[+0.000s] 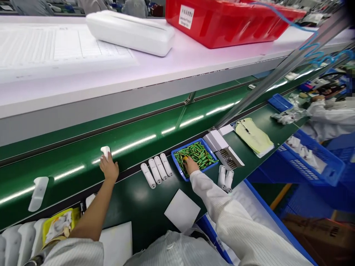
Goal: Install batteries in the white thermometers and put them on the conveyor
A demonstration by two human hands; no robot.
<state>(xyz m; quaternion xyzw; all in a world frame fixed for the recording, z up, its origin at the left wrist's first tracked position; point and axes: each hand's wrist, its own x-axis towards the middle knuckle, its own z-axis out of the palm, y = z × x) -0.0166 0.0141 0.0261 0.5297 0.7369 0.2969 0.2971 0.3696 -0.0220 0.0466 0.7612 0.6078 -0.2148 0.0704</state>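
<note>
My left hand (109,167) reaches onto the green conveyor belt, its fingers closed on a white plastic device (105,150) whose rounded end sticks out beyond them. My right hand (191,165) is over the left part of a blue tray (181,172) full of small green cylinders (198,153) that look like batteries. Its fingers point down and are bent together, with something yellow at the tips; what they hold is hidden. Between my hands, several white handheld devices (156,170) lie side by side. Two more white devices (225,178) rest right of the tray.
Another white device (39,194) lies on the belt (69,155) at left. A raised shelf carries a red bin (222,26) and a white case (130,31). A slanted metal post (249,85) stands beyond the tray. A co-worker's sleeve (327,114) shows at right.
</note>
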